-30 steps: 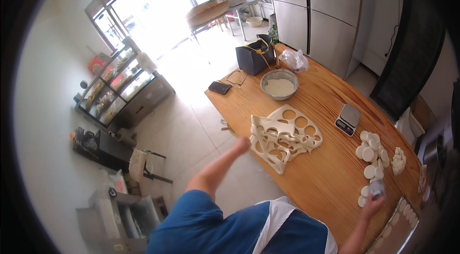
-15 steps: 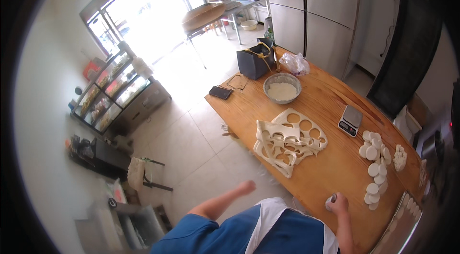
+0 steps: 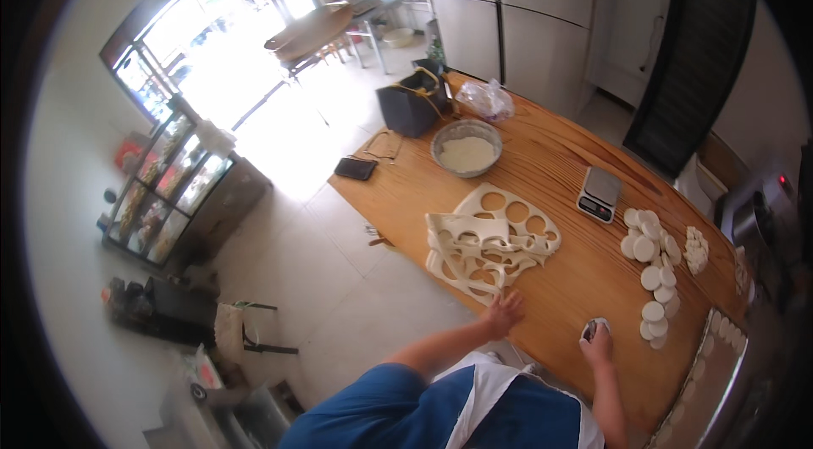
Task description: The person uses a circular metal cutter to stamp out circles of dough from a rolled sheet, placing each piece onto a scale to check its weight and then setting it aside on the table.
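A sheet of dough point(image 3: 542, 237) with round holes cut through it lies on the wooden table, its near part folded into a heap of loose strips. My left hand point(image 3: 506, 315) is at the near edge of that dough, fingers apart and stretched toward it; I cannot tell whether they touch it. Further right, my right hand point(image 3: 600, 344) is closed around a small round metal cutter point(image 3: 589, 329) on the table. Cut dough discs point(image 3: 652, 278) lie overlapping to the right of my right hand.
A bowl of flour point(image 3: 467, 149), a kitchen scale point(image 3: 600, 193), a dark bag point(image 3: 410, 106), a plastic bag point(image 3: 485, 99) and a phone point(image 3: 355, 168) sit on the table point(image 3: 542, 148). Small dough pieces point(image 3: 696, 251) lie by the discs. A tray point(image 3: 720, 364) with discs stands at the right.
My left hand has moved right, from over the floor to the near edge of the dough, and its fingers have spread. My right hand keeps hold of the cutter. The view has shifted somewhat.
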Demonstrator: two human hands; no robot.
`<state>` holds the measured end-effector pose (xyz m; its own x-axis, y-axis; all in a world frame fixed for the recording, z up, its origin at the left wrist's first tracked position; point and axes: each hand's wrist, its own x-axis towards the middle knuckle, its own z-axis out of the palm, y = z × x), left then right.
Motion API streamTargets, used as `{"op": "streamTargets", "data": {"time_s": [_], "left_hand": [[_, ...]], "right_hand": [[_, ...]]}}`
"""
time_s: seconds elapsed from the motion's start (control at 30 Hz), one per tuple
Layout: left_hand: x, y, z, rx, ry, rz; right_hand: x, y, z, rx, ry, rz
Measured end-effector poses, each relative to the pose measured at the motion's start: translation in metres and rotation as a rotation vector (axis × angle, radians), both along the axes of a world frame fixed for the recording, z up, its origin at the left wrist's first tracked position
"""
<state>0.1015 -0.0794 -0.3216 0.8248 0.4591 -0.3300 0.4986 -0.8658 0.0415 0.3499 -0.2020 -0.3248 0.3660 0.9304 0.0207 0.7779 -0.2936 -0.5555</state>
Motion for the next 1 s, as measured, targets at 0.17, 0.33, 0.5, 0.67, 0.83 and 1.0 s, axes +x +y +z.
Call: {"op": "streamTargets", "data": {"time_s": [0.17,0.33,0.5,0.67,0.83,1.0], "left_hand": [[-0.038,0.068,-0.048,0.397,-0.105,-0.026],[-0.032,0.13,-0.034,0.537,0.28,-0.311],[-0.151,0.224,-0.048,0.435,-0.312,0.132],[-0.168,0.229,0.014,0.246,0.156,0.511],[-0.138,0.166,-0.02,0.343,-0.161,0.653],[-0.082,0.033,-0.008,-0.032,-0.394,0.466]], "right_hand": [[-0.018,0.003,0.011,-0.074,-0.004,-0.001],[-0.012,0.004,0.021,-0.122,0.025,-0.064],[-0.03,0.022,0.031,-0.066,0.107,-0.055],[-0.036,0.052,0.038,-0.038,0.183,0.007],[-0.035,0.079,0.035,-0.084,0.117,0.058],[0.001,0.074,0.045,-0.1,-0.025,-0.069]]}}
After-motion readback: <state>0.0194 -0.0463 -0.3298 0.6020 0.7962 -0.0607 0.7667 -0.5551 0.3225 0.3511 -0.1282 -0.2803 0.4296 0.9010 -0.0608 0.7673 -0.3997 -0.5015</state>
